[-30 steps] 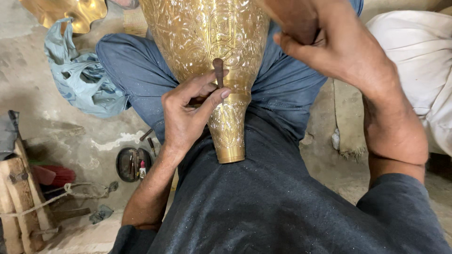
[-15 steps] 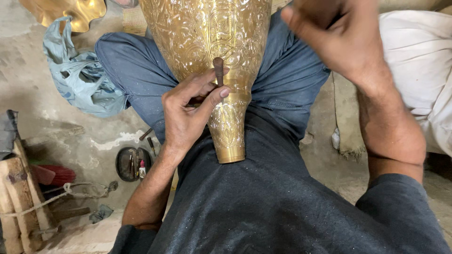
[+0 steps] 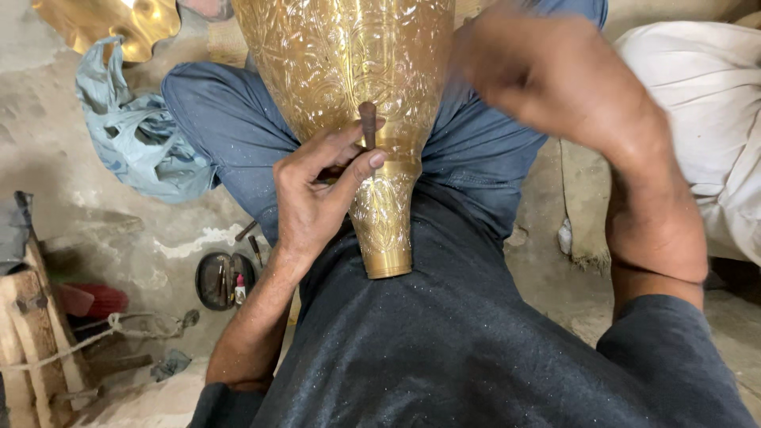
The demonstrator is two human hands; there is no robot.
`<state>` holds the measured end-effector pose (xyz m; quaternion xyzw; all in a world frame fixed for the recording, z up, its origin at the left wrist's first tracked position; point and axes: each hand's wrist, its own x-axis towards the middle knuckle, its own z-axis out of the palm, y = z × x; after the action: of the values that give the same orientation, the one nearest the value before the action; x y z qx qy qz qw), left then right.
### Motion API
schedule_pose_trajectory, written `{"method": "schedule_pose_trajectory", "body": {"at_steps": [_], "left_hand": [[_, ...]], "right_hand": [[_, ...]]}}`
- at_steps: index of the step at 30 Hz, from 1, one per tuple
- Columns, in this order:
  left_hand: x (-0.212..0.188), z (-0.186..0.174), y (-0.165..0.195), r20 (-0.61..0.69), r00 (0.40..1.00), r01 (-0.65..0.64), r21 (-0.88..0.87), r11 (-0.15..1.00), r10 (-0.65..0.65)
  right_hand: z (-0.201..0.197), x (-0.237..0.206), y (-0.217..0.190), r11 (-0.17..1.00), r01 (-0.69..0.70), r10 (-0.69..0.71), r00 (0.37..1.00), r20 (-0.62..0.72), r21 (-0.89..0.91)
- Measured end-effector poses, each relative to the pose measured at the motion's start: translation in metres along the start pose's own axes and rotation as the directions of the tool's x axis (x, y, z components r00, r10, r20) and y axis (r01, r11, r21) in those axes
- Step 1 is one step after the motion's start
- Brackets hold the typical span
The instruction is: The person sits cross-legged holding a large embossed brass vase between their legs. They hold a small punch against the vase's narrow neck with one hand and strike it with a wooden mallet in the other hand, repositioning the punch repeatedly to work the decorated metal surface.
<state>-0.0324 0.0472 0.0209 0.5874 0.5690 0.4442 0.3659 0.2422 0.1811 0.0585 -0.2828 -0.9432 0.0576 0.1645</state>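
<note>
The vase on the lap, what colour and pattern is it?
Brass-gold vase, engraved all over with floral scrollwork; head view.

No labels, signs or screens show. One small white bottle with a red cap (image 3: 239, 288) lies in a dark round dish (image 3: 208, 279) on the floor.

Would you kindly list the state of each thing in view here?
Engraved golden brass vase: lying across the lap, narrow neck toward the person.
Short dark metal punch: upright, tip on the vase.
Left hand: fingers pinching the punch.
Right hand: raised, blurred.
Pale blue cloth: crumpled on the floor.
</note>
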Motion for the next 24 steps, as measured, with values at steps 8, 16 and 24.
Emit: {"method": "schedule_pose_trajectory", "body": {"at_steps": [8,16,24], "left_hand": [[-0.001,0.001,-0.002,-0.002,1.0,-0.019,-0.018,1.0,0.019],[-0.003,0.0,-0.004,-0.003,1.0,-0.029,0.01,1.0,0.029],[-0.004,0.002,-0.011,-0.027,1.0,0.014,-0.031,0.999,-0.015]], "right_hand": [[0.005,0.004,-0.003,0.904,-0.325,0.292,0.944,0.153,0.277],[-0.009,0.014,-0.018,0.996,-0.043,0.049,0.996,0.081,-0.078],[-0.003,0.007,-0.007,1.0,-0.024,0.024,0.999,0.029,0.007]]}}
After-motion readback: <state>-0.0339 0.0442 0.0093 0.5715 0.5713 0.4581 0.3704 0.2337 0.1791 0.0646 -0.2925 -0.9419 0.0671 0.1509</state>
